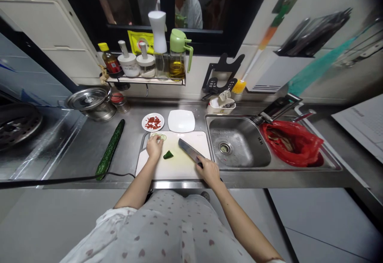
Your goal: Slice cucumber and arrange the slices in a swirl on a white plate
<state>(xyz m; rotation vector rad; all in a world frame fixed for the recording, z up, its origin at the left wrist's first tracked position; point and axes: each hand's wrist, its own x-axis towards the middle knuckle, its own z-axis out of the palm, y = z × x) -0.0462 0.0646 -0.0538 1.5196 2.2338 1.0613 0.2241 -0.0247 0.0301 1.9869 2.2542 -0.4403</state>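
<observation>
On the white cutting board (179, 171), my left hand (154, 147) is at the upper left, its fingertips touching thin pale cucumber slices (163, 137). The fingers are bent; whether they pinch a slice is too small to tell. My right hand (208, 170) is wrapped round the handle of a knife (189, 150), whose blade points up and left over the board. Between the hands lies a dark green cucumber end piece (168, 155). Behind the board are a small plate of chopped red pieces (153, 122) and a white square plate (181, 121) with nothing on it.
A whole cucumber (110, 149) lies left of the board, near a black cable (119, 174). A lidded steel pot (92, 101) stands behind it. To the right are the sink (242, 147) and a red bag (291, 143). Bottles and jars line a shelf (143, 80).
</observation>
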